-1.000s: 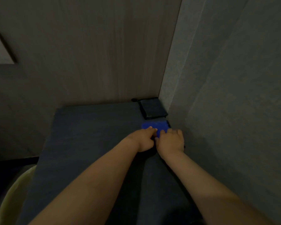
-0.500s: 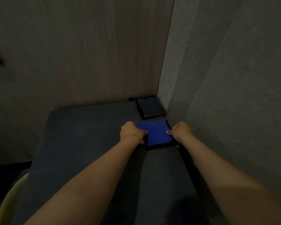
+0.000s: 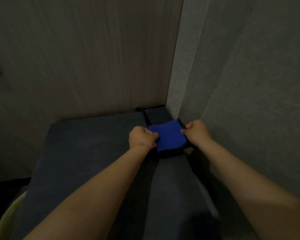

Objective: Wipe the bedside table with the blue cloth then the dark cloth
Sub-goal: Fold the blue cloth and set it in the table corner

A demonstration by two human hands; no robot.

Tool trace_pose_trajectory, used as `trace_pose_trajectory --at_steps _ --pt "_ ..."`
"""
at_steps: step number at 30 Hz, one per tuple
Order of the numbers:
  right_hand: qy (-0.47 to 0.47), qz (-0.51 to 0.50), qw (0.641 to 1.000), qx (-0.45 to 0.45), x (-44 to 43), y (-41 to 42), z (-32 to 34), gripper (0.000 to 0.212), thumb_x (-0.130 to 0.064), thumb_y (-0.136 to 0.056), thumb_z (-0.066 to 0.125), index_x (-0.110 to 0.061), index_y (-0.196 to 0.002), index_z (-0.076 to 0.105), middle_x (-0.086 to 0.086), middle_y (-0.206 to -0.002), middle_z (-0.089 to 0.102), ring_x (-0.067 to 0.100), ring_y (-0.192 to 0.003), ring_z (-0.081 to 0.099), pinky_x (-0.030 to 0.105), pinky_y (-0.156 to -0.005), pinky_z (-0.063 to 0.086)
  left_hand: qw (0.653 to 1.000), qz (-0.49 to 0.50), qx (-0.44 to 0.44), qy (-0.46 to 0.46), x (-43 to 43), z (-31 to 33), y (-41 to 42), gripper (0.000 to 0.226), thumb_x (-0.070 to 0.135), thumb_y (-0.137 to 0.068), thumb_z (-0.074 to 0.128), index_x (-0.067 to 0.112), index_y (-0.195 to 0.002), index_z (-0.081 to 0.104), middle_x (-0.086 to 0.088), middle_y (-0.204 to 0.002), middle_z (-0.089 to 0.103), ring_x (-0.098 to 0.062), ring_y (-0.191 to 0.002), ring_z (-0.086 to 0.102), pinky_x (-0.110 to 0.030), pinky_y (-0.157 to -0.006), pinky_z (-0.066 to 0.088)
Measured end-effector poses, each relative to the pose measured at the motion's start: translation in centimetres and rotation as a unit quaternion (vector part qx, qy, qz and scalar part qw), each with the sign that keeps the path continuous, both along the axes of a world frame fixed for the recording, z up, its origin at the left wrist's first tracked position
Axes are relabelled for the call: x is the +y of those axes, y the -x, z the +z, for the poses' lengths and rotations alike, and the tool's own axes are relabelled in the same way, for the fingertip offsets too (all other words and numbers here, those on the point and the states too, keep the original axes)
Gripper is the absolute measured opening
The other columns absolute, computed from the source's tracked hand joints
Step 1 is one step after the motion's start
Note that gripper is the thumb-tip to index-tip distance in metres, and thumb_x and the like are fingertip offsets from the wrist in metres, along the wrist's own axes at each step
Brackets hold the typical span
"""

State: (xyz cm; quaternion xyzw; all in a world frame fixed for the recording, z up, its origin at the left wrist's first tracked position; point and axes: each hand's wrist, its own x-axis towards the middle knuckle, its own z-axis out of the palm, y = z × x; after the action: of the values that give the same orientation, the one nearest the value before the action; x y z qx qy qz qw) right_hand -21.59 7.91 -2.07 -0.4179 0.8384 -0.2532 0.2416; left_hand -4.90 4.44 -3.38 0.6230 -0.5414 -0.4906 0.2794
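Note:
The folded blue cloth (image 3: 168, 135) is held just above the dark grey bedside table (image 3: 87, 146) near its far right corner. My left hand (image 3: 142, 137) grips the cloth's left edge and my right hand (image 3: 196, 131) grips its right edge, so it is stretched between them. A black trim shows along the cloth's near edge. The dark cloth (image 3: 156, 116) lies folded in the far corner behind the blue one, partly hidden by it.
A wood-grain panel (image 3: 93, 58) rises behind the table and a grey textured wall (image 3: 241, 84) closes the right side. A pale yellow-green rounded object (image 3: 5, 220) shows at the lower left beyond the table's edge.
Both hands went from resting together on the blue cloth to gripping its two sides. The cloth has been lifted slightly and now covers part of the dark cloth behind.

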Motion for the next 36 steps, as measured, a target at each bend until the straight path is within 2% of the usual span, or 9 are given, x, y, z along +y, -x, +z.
trace_pose_trajectory --at_steps 2,7,10,14,19,22,27,33,36 --pt "0.029 0.01 1.0 0.001 -0.6 -0.1 2.0 0.033 -0.011 -0.089 0.061 -0.013 -0.058 0.05 0.004 -0.065 0.053 0.016 -0.064 0.052 0.025 -0.055 0.037 1.0 0.009 0.009 0.023 -1.0 1.4 0.0 0.019 0.01 -0.078 0.07 0.007 -0.062 0.061 -0.009 -0.059 0.064 -0.016 -0.052 0.062 -0.035 -0.067 0.059" --pt "0.074 0.021 0.995 0.063 -3.6 -2.0 4.3 0.005 -0.013 -0.092 0.058 -0.011 -0.088 0.06 0.01 -0.088 0.059 0.023 -0.084 0.06 0.026 -0.065 0.039 0.998 0.033 0.005 0.053 -4.4 4.7 -0.6 0.021 0.013 -0.077 0.072 0.011 -0.06 0.06 -0.007 -0.059 0.064 -0.014 -0.052 0.062 -0.036 -0.068 0.06" --pt "0.071 -0.002 0.992 0.104 -5.9 -3.5 4.6 0.019 -0.009 -0.095 0.051 -0.011 -0.076 0.054 0.015 -0.101 0.065 0.028 -0.093 0.063 0.027 -0.066 0.041 0.997 0.037 -0.007 0.066 -6.2 5.6 -1.2 0.022 0.012 -0.079 0.071 0.012 -0.061 0.058 -0.006 -0.06 0.064 -0.013 -0.055 0.063 -0.036 -0.07 0.059" --pt "0.043 0.019 0.972 0.23 -8.0 -5.0 4.5 0.025 -0.004 -0.1 0.039 -0.001 -0.11 0.061 0.016 -0.114 0.063 0.028 -0.104 0.061 0.032 -0.077 0.045 0.996 0.055 -0.011 0.068 -8.1 5.2 -1.0 0.019 0.014 -0.081 0.069 0.013 -0.065 0.058 -0.006 -0.066 0.065 -0.013 -0.062 0.064 -0.034 -0.073 0.058" --pt "0.006 0.056 0.946 0.32 -10.3 -5.0 2.4 0.029 0.003 -0.098 0.035 0.001 -0.113 0.06 0.018 -0.114 0.063 0.03 -0.103 0.063 0.036 -0.081 0.05 0.997 0.065 0.001 0.053 -9.4 2.8 0.0 0.017 0.012 -0.079 0.069 0.011 -0.066 0.059 -0.007 -0.068 0.066 -0.014 -0.06 0.064 -0.03 -0.065 0.058" --pt "-0.008 0.067 0.942 0.328 -10.9 -4.5 1.6 0.03 0.002 -0.098 0.035 -0.001 -0.113 0.06 0.018 -0.114 0.062 0.028 -0.102 0.063 0.035 -0.08 0.051 0.997 0.054 0.006 0.048 -10.0 1.0 0.4 0.016 0.013 -0.077 0.071 0.011 -0.064 0.062 -0.009 -0.067 0.068 -0.017 -0.062 0.067 -0.035 -0.069 0.06" --pt "-0.036 0.083 0.949 0.303 -11.3 -4.2 0.5 0.028 -0.002 -0.1 0.036 -0.004 -0.112 0.061 0.016 -0.116 0.062 0.025 -0.104 0.062 0.031 -0.078 0.049 0.999 0.026 0.002 0.04 -10.9 -1.1 0.1 0.017 0.011 -0.08 0.069 0.012 -0.065 0.06 -0.009 -0.07 0.067 -0.013 -0.058 0.063 -0.029 -0.061 0.057" --pt "-0.077 0.065 0.965 0.244 -11.1 -4.3 -0.6 0.032 -0.004 -0.101 0.032 -0.004 -0.118 0.059 0.014 -0.124 0.06 0.024 -0.112 0.06 0.031 -0.086 0.047 0.993 0.05 0.052 -0.093 -11.2 -1.5 -0.7 0.013 0.004 -0.091 0.054 0.002 -0.079 0.059 -0.019 -0.086 0.065 -0.023 -0.07 0.065 -0.034 -0.061 0.058" --pt "-0.077 0.056 0.967 0.234 -11.1 -4.6 -0.3 0.031 -0.003 -0.101 0.034 -0.005 -0.12 0.059 0.014 -0.125 0.06 0.025 -0.113 0.059 0.031 -0.087 0.047 0.974 0.055 0.103 -0.195 -11.0 -0.2 -0.6 0.009 -0.003 -0.09 0.052 -0.001 -0.082 0.056 -0.02 -0.079 0.061 -0.027 -0.074 0.063 -0.036 -0.065 0.057"
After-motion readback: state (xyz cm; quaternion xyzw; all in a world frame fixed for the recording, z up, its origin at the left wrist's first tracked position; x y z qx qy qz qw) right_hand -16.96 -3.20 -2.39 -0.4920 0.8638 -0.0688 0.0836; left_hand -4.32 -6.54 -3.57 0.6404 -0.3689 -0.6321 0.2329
